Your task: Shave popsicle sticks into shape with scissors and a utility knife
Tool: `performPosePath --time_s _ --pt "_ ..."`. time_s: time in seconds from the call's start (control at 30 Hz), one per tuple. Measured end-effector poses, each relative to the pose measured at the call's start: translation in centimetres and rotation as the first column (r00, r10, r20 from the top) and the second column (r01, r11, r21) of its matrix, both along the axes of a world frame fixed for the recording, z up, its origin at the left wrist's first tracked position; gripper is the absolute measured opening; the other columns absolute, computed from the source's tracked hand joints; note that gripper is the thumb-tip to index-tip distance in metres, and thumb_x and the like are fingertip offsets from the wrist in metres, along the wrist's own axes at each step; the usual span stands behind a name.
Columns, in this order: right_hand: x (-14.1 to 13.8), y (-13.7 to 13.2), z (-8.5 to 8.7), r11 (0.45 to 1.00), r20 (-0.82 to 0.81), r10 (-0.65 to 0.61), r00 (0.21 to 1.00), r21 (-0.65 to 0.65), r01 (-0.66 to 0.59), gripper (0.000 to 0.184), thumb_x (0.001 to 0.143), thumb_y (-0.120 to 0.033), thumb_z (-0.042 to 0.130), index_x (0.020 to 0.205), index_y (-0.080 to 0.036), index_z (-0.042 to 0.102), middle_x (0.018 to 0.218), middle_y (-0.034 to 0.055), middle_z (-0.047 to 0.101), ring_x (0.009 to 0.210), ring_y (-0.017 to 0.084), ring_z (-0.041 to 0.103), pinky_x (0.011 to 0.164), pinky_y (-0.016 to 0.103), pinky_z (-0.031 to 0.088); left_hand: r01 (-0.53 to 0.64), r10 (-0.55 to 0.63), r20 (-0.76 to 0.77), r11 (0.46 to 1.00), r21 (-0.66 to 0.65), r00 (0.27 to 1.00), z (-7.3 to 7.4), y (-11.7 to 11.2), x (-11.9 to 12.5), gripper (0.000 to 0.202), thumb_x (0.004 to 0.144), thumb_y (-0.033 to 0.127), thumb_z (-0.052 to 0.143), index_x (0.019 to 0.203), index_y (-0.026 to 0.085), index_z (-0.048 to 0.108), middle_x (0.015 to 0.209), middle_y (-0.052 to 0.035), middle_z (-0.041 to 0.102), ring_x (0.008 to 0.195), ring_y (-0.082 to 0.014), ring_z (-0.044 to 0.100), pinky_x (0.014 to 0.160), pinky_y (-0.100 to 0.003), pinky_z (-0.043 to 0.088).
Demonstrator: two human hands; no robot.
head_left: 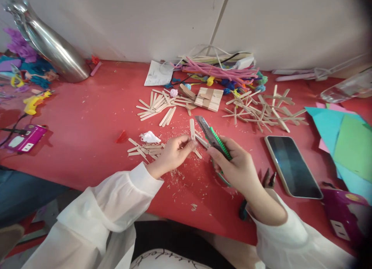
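My left hand [178, 148] pinches a wooden craft stick [192, 127], which stands upright from between thumb and fingertips. In my right hand [234, 162] is a utility knife [217, 141] with a green ribbed grip, its blade slid out and pointing up and left, close to the stick but apart from it. A second pale strip of wood [202, 140] shows between my hands; whether my right fingers hold it, I cannot tell. Wood shavings [177, 176] litter the red table below. Under my left hand lies a pile of short sticks [142, 149].
Loose craft sticks [157, 104], a bundled stack of sticks [213, 98] and crossed sticks [261, 110] lie farther back. A phone [293, 166], coloured paper [353, 141] and a purple device [345, 214] sit right. Far left are a steel jug [55, 44] and a glue gun [36, 102].
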State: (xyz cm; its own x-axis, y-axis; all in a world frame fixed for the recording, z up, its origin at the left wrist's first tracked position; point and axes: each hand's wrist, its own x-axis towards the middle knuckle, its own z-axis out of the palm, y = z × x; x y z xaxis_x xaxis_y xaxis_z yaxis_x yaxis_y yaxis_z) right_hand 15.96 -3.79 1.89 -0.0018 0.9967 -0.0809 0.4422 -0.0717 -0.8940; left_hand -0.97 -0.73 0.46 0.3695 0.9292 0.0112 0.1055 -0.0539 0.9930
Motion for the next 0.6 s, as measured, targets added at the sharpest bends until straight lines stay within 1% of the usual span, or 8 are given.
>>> performPosePath --time_s 0.03,0.1,0.17,0.23,0.33,0.43,0.53,0.6 --pt "0.11 -0.13 -0.03 1.000 0.021 -0.010 1.000 0.024 0.009 0.035 0.081 -0.046 0.052 0.103 -0.019 0.053 0.051 -0.0069 0.047 0.040 0.010 0.045 0.043 0.024 0.039 -0.013 0.014 -0.026 0.999 0.030 1.000 0.04 0.11 -0.24 0.033 0.086 0.041 0.049 0.063 0.018 0.044 0.057 0.0044 0.038 0.054 -0.0097 0.038 0.053 -0.024 0.033" --pt "0.28 -0.39 -0.13 0.998 0.062 -0.014 0.998 0.065 0.010 0.036 0.082 -0.044 0.051 0.109 -0.019 0.053 0.052 -0.0063 0.048 0.040 0.010 0.045 0.043 0.025 0.040 -0.040 0.043 -0.050 0.997 0.068 0.998 0.08 0.28 -0.59 0.032 0.088 0.041 0.046 0.066 0.019 0.044 0.059 0.0041 0.037 0.054 -0.0099 0.037 0.053 -0.024 0.032" --pt "0.33 -0.59 -0.22 0.995 0.098 -0.006 0.995 0.100 -0.004 0.036 0.082 -0.042 0.051 0.110 -0.019 0.053 0.055 -0.0052 0.051 0.042 0.010 0.046 0.044 0.025 0.042 -0.061 0.066 -0.057 0.994 0.088 0.996 0.10 0.39 -0.75 0.032 0.090 0.042 0.043 0.068 0.018 0.046 0.061 0.0034 0.039 0.055 -0.0100 0.039 0.054 -0.024 0.034" --pt "0.26 -0.70 -0.27 0.991 0.129 0.005 0.992 0.131 -0.022 0.035 0.082 -0.041 0.052 0.110 -0.019 0.053 0.059 -0.0036 0.054 0.044 0.010 0.048 0.044 0.024 0.043 -0.069 0.073 -0.061 0.995 0.076 0.995 0.07 0.44 -0.80 0.035 0.090 0.044 0.039 0.068 0.018 0.047 0.059 0.0035 0.039 0.053 -0.0094 0.039 0.052 -0.023 0.034" --pt "0.13 -0.69 -0.29 0.983 0.174 0.025 0.984 0.172 -0.056 0.033 0.082 -0.040 0.052 0.108 -0.019 0.055 0.068 -0.0013 0.060 0.043 0.009 0.048 0.042 0.022 0.043 -0.056 0.056 -0.036 0.998 0.018 0.998 -0.09 0.50 -0.76 0.038 0.090 0.046 0.038 0.066 0.017 0.046 0.056 0.0044 0.039 0.048 -0.0075 0.039 0.048 -0.022 0.033" --pt "0.15 -0.53 -0.33 0.971 0.226 0.031 0.974 0.223 -0.083 0.032 0.083 -0.038 0.051 0.107 -0.018 0.056 0.077 0.0016 0.064 0.050 0.010 0.054 0.048 0.023 0.046 -0.003 0.003 0.006 0.998 -0.070 1.000 -0.30 0.63 -0.66 0.036 0.090 0.044 0.039 0.068 0.017 0.046 0.057 0.0046 0.045 0.043 -0.0053 0.041 0.046 -0.020 0.034" --pt "0.29 -0.38 -0.45 0.953 0.284 0.034 0.958 0.278 -0.116 0.032 0.083 -0.036 0.050 0.107 -0.017 0.057 0.087 0.0054 0.067 0.066 0.014 0.061 0.058 0.025 0.049 0.033 -0.024 0.059 0.987 -0.158 0.998 -0.51 0.83 -0.60 0.027 0.089 0.037 0.044 0.072 0.017 0.048 0.058 0.0049 0.048 0.041 -0.0047 0.042 0.045 -0.020 0.036" --pt "0.37 -0.35 -0.56 0.941 0.328 0.040 0.944 0.304 -0.145 0.032 0.084 -0.036 0.049 0.107 -0.016 0.058 0.090 0.0066 0.068 0.068 0.015 0.062 0.059 0.025 0.049 0.028 -0.012 0.085 0.980 -0.195 0.996 -0.68 0.99 -0.62 0.018 0.087 0.028 0.046 0.073 0.016 0.050 0.058 0.0047 0.048 0.043 -0.0050 0.044 0.047 -0.020 0.037"
